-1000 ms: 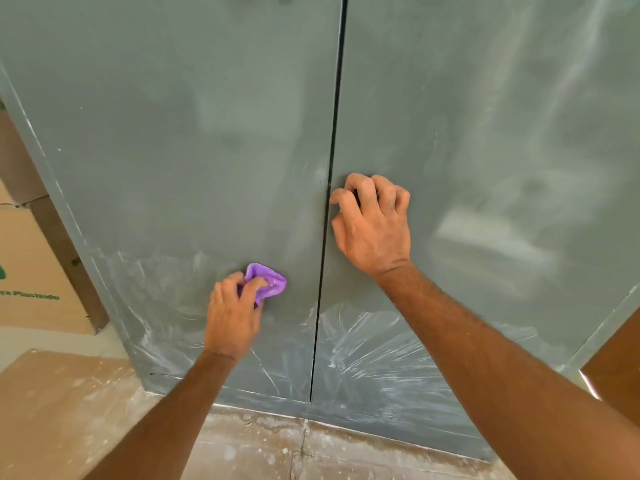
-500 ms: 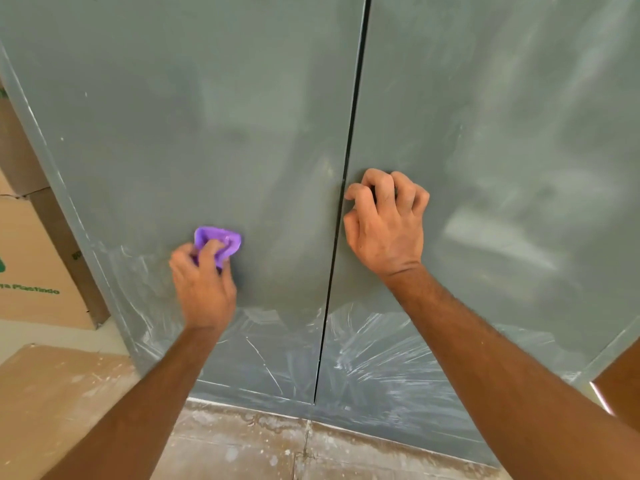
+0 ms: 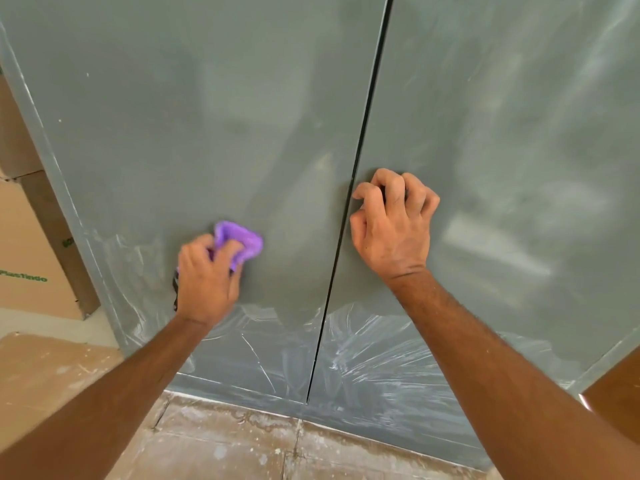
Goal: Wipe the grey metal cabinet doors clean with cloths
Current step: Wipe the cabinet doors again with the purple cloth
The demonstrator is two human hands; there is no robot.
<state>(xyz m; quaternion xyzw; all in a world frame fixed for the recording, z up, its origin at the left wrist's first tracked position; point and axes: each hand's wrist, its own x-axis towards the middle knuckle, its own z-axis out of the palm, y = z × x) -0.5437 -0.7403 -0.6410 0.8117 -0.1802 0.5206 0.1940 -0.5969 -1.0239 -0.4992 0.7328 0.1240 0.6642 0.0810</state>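
Two grey metal cabinet doors, the left door (image 3: 166,140) and the right door (image 3: 512,126), meet at a dark vertical seam (image 3: 360,161). White smears streak their lower parts. My left hand (image 3: 204,282) grips a crumpled purple cloth (image 3: 239,242) and presses it against the left door, left of the seam. My right hand (image 3: 391,230) rests on the right door just beside the seam. Its fingers curl round something small and dark that is mostly hidden.
A cardboard box (image 3: 24,258) with green print stands at the left, beside the cabinet's edge. Dusty floor tiles (image 3: 235,445) and a sheet of brown cardboard (image 3: 41,372) lie below the doors. A brown surface (image 3: 620,393) shows at the lower right.
My left hand swept the purple cloth left and upward across the left door, then back a little to the right. My right hand kept its place by the seam.
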